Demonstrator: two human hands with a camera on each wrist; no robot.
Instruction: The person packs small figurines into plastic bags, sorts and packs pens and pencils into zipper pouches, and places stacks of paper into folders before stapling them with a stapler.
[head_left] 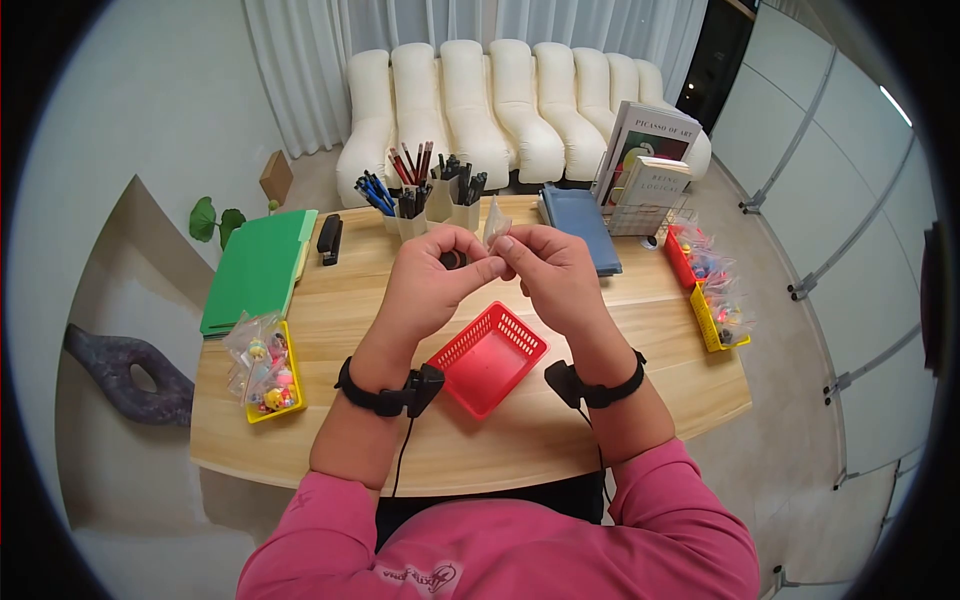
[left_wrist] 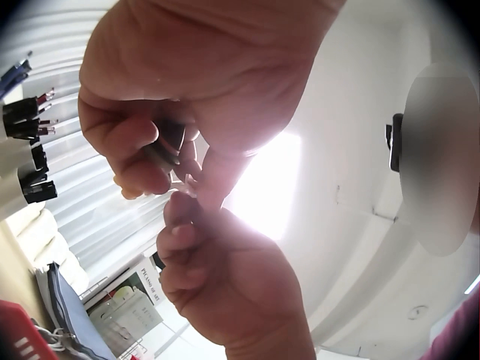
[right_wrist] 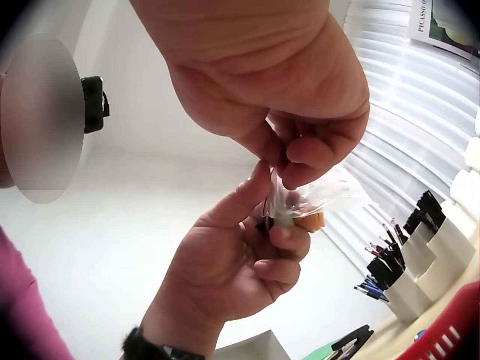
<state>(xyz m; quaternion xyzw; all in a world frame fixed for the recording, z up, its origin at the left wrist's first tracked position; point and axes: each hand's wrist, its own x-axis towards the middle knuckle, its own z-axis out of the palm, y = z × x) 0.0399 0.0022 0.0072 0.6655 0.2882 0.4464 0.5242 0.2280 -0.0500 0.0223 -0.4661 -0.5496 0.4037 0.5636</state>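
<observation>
Both hands are raised over the table and meet at a small clear plastic bag [head_left: 495,218]. My left hand [head_left: 425,275] pinches the bag between thumb and fingers, its other fingers curled around the lower part. In the right wrist view the bag [right_wrist: 334,191] shows a small orange piece [right_wrist: 310,221] against the left fingers. A dark round piece [left_wrist: 169,139] appears within the left hand's curl. My right hand [head_left: 560,285] pinches the bag's edge, its fingertips right against the left thumb. Below the hands stands a red plastic basket [head_left: 490,370] with nothing in it.
A yellow basket [head_left: 297,385] with bagged trinkets is at left; red [head_left: 680,262] and yellow [head_left: 708,325] baskets with more bags are at right. Behind are a green folder [head_left: 255,270], a stapler [head_left: 330,240], pen holders [head_left: 438,205], a blue folder [head_left: 585,235] and books [head_left: 640,150].
</observation>
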